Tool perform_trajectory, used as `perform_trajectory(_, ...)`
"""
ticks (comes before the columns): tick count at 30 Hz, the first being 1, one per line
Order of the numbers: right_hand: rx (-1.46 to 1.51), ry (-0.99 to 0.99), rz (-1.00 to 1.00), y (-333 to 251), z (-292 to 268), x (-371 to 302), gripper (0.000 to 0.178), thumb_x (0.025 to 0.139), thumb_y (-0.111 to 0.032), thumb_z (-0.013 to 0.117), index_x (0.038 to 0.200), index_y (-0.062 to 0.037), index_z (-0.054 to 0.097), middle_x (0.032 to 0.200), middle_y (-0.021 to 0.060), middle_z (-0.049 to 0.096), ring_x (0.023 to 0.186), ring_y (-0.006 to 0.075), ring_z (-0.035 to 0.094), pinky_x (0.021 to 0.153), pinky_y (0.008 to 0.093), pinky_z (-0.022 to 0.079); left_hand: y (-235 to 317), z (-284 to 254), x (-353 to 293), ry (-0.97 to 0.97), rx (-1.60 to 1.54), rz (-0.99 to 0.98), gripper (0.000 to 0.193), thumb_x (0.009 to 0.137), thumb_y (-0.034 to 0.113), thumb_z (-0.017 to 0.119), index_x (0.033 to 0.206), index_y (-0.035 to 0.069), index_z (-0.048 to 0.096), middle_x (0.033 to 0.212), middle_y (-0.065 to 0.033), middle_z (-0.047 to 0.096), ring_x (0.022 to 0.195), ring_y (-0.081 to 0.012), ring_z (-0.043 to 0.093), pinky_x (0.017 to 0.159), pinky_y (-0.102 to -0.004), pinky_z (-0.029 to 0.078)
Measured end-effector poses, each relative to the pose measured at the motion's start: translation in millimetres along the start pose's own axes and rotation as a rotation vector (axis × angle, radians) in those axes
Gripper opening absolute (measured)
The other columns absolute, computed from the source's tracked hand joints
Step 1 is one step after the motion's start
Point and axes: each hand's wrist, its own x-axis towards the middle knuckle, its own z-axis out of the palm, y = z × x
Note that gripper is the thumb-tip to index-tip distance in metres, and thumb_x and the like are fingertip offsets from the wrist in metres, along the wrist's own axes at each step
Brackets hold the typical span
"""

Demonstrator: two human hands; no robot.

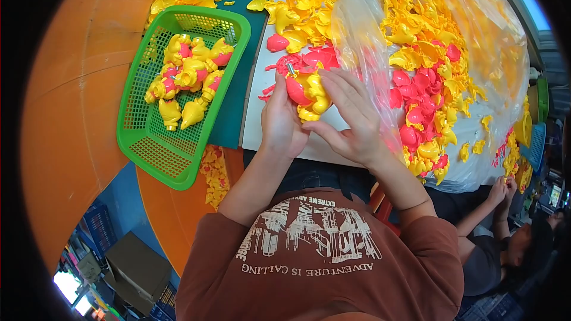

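Observation:
A yellow and pink plastic toy figure part (314, 94), with a small metal piece at its upper left, is held between both hands over the white work surface. My left hand (281, 120) cradles its left side, partly covering the pink portion. Against its right side, the thumb and fingertips of my right hand (355, 120) curve round the yellow part. Just beyond the hands lie loose pink shell pieces (321, 57) and a heap of yellow shell pieces (306, 12).
At left a green plastic basket (191, 169) contains several yellow and pink assembled figures (193, 74). Clear plastic bags (360, 41) with yellow and pink pieces (419, 98) cover the right side. A co-worker's hands (504, 190) work at far right. Yellow pieces (215, 178) lie below the basket.

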Motion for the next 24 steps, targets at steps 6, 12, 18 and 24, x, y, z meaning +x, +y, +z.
perform_trajectory(6,-0.015,-0.184,-0.037,-3.6,-16.6,14.2,0.065,0.069,-0.016,0.076,0.126,0.002,0.049,0.126,0.018,0.052,0.116,0.0362,0.049,0.097,0.042,0.04,3.5,0.1,-6.9,-0.044,0.052,0.032,0.048,0.1,0.039,0.027,0.122,-0.001,0.043,0.116,-0.0123,0.055,0.107,-0.0215,0.056,0.089,-0.0354,0.048)
perform_trajectory(12,0.01,-0.254,-0.005,-8.5,-17.4,15.2,0.066,0.072,-0.014,0.073,0.13,0.0013,0.045,0.132,0.0183,0.047,0.123,0.0362,0.044,0.101,0.0427,0.036,0.8,3.4,-11.4,-0.055,0.115,0.099,0.049,0.1,0.04,0.026,0.121,0.0,0.043,0.116,-0.0126,0.053,0.106,-0.02,0.056,0.087,-0.0346,0.049)
perform_trajectory(18,0.071,-0.301,0.021,-11.3,-16.3,14.8,0.066,0.077,-0.012,0.068,0.134,0.0024,0.039,0.137,0.0201,0.041,0.128,0.0364,0.038,0.106,0.0425,0.03,-5.6,2.3,-21.3,-0.105,0.152,0.193,0.042,0.099,0.034,0.036,0.124,0.0,0.041,0.115,-0.0115,0.053,0.106,-0.019,0.056,0.088,-0.0327,0.049)
perform_trajectory(24,0.453,-0.097,0.261,-2.7,-8.7,4.9,0.051,0.087,-0.007,0.055,0.134,0.0037,0.038,0.138,0.0181,0.041,0.13,0.0293,0.038,0.107,0.0415,0.029,-7.0,-2.1,-24.2,-0.296,0.355,0.201,0.051,0.086,0.013,0.064,0.128,-0.001,0.038,0.115,-0.0086,0.051,0.106,-0.0168,0.053,0.09,-0.0291,0.045)
